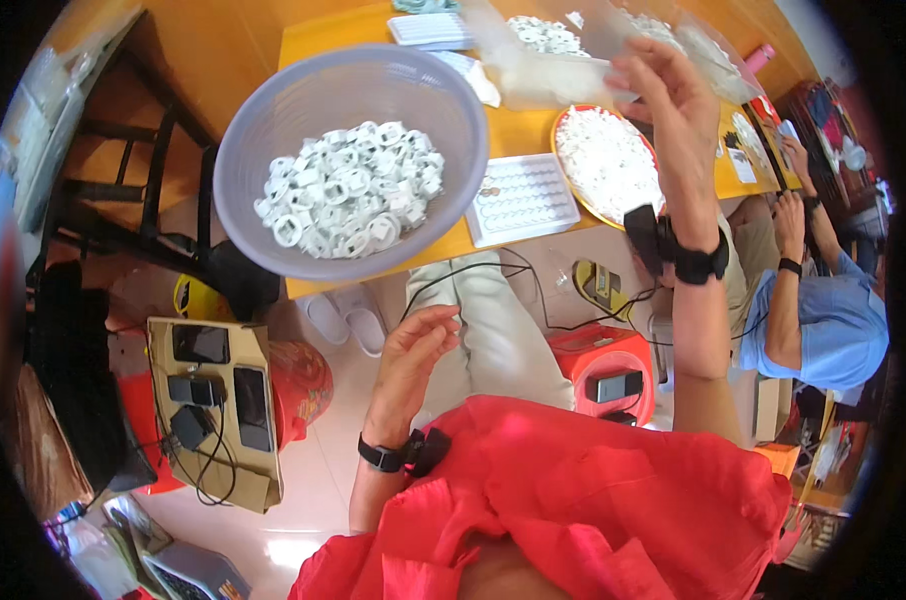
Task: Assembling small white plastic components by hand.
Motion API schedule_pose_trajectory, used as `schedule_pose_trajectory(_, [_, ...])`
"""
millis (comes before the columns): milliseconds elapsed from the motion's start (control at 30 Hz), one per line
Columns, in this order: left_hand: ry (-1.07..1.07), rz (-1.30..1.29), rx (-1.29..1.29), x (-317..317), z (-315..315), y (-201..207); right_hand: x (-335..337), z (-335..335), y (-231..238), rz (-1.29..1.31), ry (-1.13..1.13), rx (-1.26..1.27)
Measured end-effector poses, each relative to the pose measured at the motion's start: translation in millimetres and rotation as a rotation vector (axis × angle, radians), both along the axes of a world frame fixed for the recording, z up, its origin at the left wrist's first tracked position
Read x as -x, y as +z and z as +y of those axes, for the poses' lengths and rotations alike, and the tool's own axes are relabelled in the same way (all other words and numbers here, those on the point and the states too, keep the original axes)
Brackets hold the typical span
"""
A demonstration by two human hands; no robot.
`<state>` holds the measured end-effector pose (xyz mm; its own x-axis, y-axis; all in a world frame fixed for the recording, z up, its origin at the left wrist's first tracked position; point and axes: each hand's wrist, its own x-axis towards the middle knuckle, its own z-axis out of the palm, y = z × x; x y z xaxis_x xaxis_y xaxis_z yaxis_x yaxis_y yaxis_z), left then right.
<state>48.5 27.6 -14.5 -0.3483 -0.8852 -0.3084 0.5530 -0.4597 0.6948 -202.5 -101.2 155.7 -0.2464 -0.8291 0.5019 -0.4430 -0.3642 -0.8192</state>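
Note:
My right hand [673, 95] is raised over the yellow table [513, 132] and is shut on a clear plastic bag [548, 65] that stretches to the left and holds small white parts. My left hand [418, 350] hangs lower, in front of my red clothing, fingers apart and holding nothing. A black band sits on each wrist. A large grey basin [273, 100] filled with several small white ring-shaped parts [353, 190] is at the table's near left edge, above my left hand.
A round orange tray [571, 195] heaped with white parts and a white grid tray [523, 195] lie on the table. A co-worker in a blue shirt [823, 320] sits at right. Below are a red stool [603, 355], white slippers [348, 320] and a cardboard box [213, 400] holding phones.

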Motion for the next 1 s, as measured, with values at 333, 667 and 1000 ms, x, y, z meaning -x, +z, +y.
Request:
schedule_pose_trajectory(333, [-0.01,0.01,0.071,-16,-4,1,-94,-29,-45,0.612,0.482,-0.14])
schedule_pose_trajectory(667, [0.017,0.026,0.049,-22,1,-4,-151,-48,-92,1.012,0.762,-0.341])
schedule_pose_trajectory(1000, [0.027,0.049,0.081,-27,4,-1,-153,-59,-101,0.939,0.583,-0.315])
